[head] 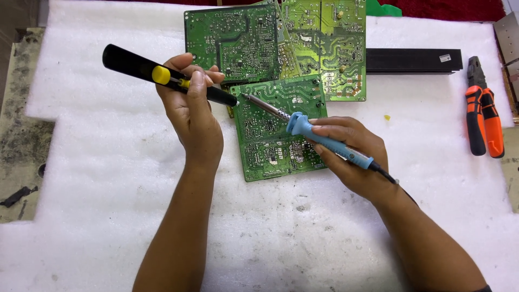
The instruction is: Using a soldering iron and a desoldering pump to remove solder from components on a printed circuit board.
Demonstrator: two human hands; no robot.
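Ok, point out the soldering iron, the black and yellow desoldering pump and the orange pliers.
soldering iron (330,141), head view, blue handle
desoldering pump (135,66), head view, black barrel
orange pliers (484,121), head view, handles

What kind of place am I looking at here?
Probably an electronics repair bench. The right hand holds a blue soldering iron over green circuit boards on white foam sheet; the left hand holds a black desoldering pump. Orange pliers lie nearby.

I see a white foam sheet (108,178) covering the counter (21,140), whose stained grey edge shows left of it.
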